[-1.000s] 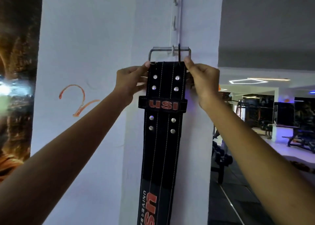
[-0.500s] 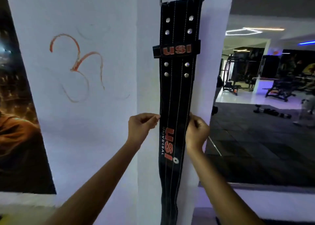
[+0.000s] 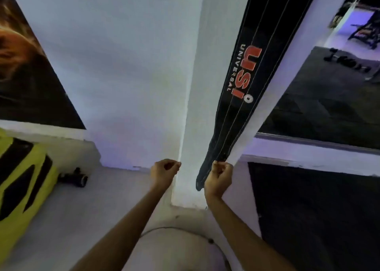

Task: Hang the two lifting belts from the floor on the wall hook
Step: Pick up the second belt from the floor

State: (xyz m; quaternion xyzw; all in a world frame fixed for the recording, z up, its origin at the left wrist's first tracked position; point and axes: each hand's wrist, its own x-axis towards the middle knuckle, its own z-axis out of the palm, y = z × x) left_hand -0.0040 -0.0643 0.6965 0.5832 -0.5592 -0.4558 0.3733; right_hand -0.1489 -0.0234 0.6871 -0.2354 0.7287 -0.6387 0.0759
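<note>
A black lifting belt (image 3: 248, 69) with red "USI UNIVERSAL" lettering hangs down the white pillar (image 3: 191, 106); its top and the wall hook are out of frame. My right hand (image 3: 218, 178) is curled at the belt's lower right edge, just above the tip, with thumb and fingers pinched on it. My left hand (image 3: 164, 173) is a loose fist with nothing in it, a hand's width left of the belt against the pillar corner. I see no second belt.
A yellow and black object (image 3: 20, 188) lies on the pale floor at the left, with a small black cylinder (image 3: 74, 179) beside it. A dark poster (image 3: 30, 75) covers the left wall. Dark gym flooring (image 3: 318, 209) with dumbbells (image 3: 347, 62) spreads to the right.
My view has tilted down, away from the hook. Both hands have slid down the hanging belt from the buckle to its lower end, and the left hand has come off it.
</note>
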